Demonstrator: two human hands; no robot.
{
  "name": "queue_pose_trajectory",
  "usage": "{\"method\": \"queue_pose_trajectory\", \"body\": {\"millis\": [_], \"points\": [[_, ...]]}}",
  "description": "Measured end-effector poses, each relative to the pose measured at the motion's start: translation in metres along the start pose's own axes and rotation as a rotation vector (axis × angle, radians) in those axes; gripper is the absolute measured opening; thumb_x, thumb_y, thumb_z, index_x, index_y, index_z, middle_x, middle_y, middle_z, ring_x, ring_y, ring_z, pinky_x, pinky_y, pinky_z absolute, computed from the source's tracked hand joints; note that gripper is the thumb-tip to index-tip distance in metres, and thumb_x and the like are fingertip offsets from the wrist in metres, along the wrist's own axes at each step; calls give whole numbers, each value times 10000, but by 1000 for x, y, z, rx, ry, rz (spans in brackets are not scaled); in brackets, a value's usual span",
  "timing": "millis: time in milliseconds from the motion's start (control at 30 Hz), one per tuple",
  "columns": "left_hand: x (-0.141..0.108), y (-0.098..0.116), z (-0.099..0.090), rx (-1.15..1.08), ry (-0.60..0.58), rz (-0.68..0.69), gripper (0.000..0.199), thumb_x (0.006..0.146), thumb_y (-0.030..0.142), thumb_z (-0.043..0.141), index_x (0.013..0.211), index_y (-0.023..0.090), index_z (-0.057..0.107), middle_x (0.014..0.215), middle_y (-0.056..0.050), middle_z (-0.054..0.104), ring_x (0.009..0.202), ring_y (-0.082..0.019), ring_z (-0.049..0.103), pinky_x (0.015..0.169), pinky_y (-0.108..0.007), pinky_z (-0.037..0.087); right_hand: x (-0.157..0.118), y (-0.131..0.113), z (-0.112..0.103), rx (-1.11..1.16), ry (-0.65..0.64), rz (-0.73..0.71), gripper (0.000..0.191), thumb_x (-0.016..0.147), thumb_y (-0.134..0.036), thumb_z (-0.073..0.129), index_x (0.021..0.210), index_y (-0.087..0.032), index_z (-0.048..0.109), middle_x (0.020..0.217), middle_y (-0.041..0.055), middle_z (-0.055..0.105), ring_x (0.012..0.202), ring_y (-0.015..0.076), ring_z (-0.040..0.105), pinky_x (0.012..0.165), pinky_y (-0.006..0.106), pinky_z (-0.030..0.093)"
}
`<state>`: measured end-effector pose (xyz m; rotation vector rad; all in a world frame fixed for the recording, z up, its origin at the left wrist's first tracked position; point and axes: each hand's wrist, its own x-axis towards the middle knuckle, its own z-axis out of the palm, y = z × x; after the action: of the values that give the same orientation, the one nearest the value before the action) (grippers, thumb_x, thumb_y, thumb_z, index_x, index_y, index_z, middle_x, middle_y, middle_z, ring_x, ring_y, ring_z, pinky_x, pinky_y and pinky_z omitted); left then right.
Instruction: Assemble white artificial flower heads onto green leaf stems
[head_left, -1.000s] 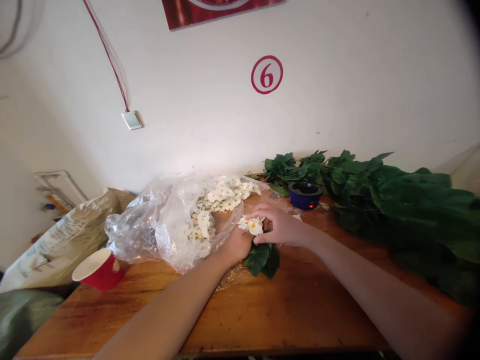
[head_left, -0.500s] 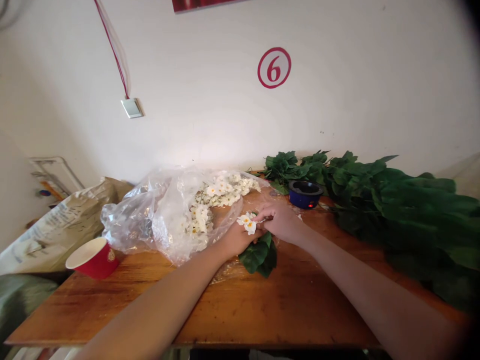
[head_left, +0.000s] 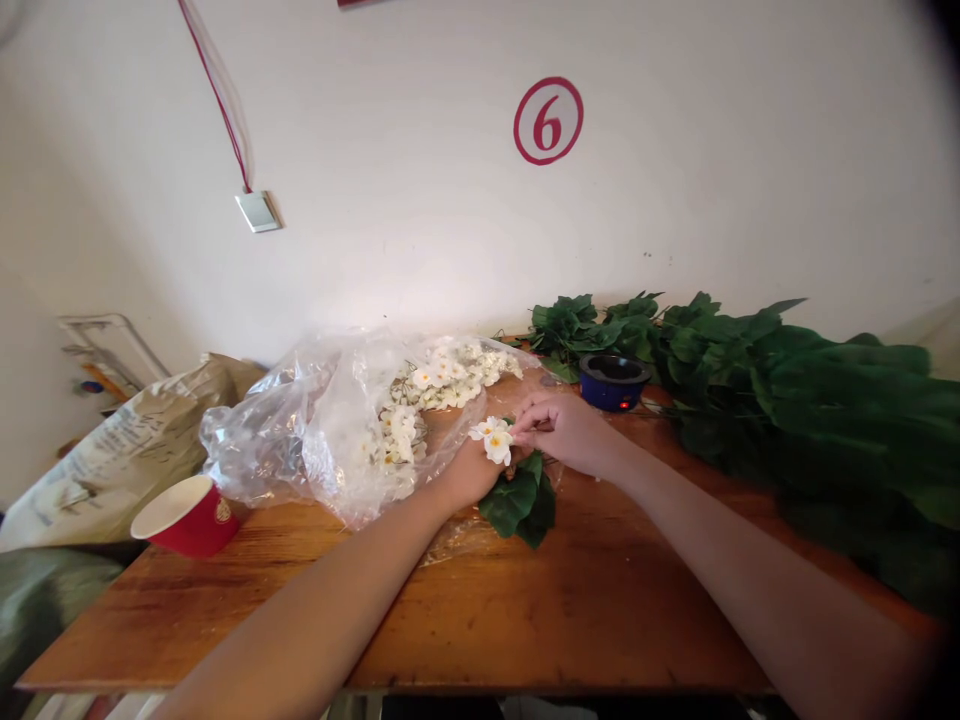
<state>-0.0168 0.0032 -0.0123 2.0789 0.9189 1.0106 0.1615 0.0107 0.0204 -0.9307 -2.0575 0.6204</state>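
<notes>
In front of the pot (head_left: 613, 394), we've got leaves (head_left: 517, 505) in our left hand (head_left: 474, 474), and our right hand (head_left: 559, 428) pinches a flower (head_left: 495, 440) above them. Joined yet? Can't tell, fingers hide it. Left of the pot, more blooms (head_left: 450, 372) sit unheld, partly in the bag (head_left: 334, 440). Behind and right of it, a leaf pile (head_left: 817, 390), also unheld.

In front of you, a pale wall (head_left: 405, 160) carries a red circled 6 (head_left: 548, 121) and a switch plate (head_left: 259, 212) beneath red wires (head_left: 217, 95). Light gleams softly on your brown wooden table (head_left: 585, 600); a stuffed sack (head_left: 112, 455) slumps beyond the surface's left edge.
</notes>
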Motion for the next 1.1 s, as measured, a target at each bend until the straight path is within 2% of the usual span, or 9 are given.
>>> {"method": "queue_pose_trajectory", "body": {"millis": [167, 300, 433, 533, 633, 733, 867, 967, 1100], "points": [[-4, 2, 1, -41, -11, -155, 204, 828, 364, 571, 803, 168, 623, 696, -2, 613, 660, -159, 534, 658, -284, 456, 0, 2, 10, 87, -15, 147, 64, 657, -169, 698, 685, -198, 747, 689, 26, 704, 621, 160, 633, 570, 261, 489], [-5, 3, 0, -29, -9, -101, 200, 779, 357, 636, 847, 169, 628, 804, -13, 634, 706, -151, 539, 654, -260, 449, -1, 3, 18, 87, 2, 178, 114, 632, -123, 663, 672, -200, 737, 676, 18, 716, 617, 163, 648, 569, 255, 496], [-3, 2, 1, -67, -24, -85, 221, 858, 374, 542, 829, 165, 608, 748, -13, 604, 642, -135, 510, 601, -255, 440, 0, 4, 15, 110, -11, 195, 117, 650, -136, 650, 736, -183, 714, 650, 16, 691, 608, 149, 627, 559, 237, 476], [-2, 0, 3, -80, -7, -55, 247, 895, 377, 493, 832, 168, 610, 736, -25, 605, 643, -146, 523, 621, -271, 458, 1, 4, 7, 82, 26, 159, 281, 634, -168, 677, 915, -182, 695, 779, 18, 684, 594, 118, 576, 514, 210, 428], [-1, 0, 4, -76, 0, -5, 235, 897, 368, 502, 956, 176, 624, 876, -52, 654, 734, -168, 569, 709, -295, 487, 2, 4, 2, 69, -5, 157, 461, 615, -171, 680, 1075, -197, 659, 966, 32, 662, 573, 83, 521, 478, 193, 370], [-1, 2, 3, 8, -39, 62, 216, 885, 333, 531, 1000, 188, 642, 1033, -65, 674, 906, -199, 591, 868, -330, 473, 1, 6, 3, 87, -92, 198, 429, 609, -160, 671, 1037, -183, 675, 818, 4, 644, 547, 81, 488, 479, 193, 341], [0, 3, 3, 166, -103, 114, 197, 873, 330, 557, 964, 202, 676, 1081, -67, 680, 1032, -230, 572, 997, -373, 406, 1, 13, 9, 143, -133, 216, 314, 611, -172, 673, 924, -168, 692, 613, -37, 566, 530, 96, 480, 475, 193, 327], [0, 0, 3, 182, -107, 129, 199, 864, 332, 575, 977, 208, 682, 1095, -67, 678, 1043, -234, 569, 1011, -374, 397, 2, 15, 10, 144, -104, 227, 247, 614, -192, 679, 859, -159, 682, 594, -39, 565, 520, 98, 476, 467, 193, 328], [1, -3, 3, 77, -46, 72, 170, 864, 302, 566, 938, 193, 674, 968, -58, 688, 910, -208, 598, 922, -357, 458, 1, 7, 6, -29, -61, 158, 250, 598, -205, 718, 845, -166, 699, 606, -32, 583, 534, 109, 497, 492, 212, 339]]}}
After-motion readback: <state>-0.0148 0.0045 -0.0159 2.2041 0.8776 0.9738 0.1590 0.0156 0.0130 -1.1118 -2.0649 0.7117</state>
